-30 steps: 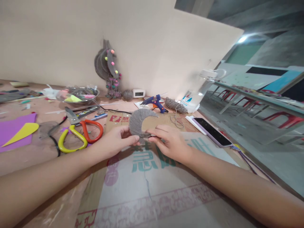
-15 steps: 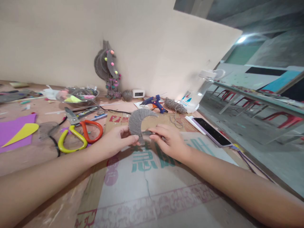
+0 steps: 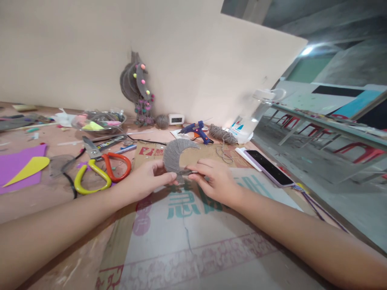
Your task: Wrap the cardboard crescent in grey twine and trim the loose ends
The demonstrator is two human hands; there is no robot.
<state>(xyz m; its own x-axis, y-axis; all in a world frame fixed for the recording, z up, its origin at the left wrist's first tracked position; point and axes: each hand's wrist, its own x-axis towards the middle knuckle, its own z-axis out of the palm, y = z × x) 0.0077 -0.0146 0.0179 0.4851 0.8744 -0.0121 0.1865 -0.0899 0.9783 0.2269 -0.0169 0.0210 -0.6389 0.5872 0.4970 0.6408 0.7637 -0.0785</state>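
A crescent wrapped in grey yarn stands raised above a flattened cardboard sheet. My left hand pinches it at its lower left edge, thumb in front and fingers behind. On the other side, my right hand is closed with thumb and forefinger on the crescent's narrow lower end. Whether a loose yarn strand is also between those fingers cannot be made out. The crescent's upper tip points right, untouched.
Left of my hands lie scissors with yellow and red handles and purple foam. Behind are a blue glue gun, a grey yarn bundle, a clear bowl and a white clock. A phone lies right, near a bottle.
My right fingers have shifted slightly and turned around the crescent's lower end. The crescent and my left hand stay nearly in place.
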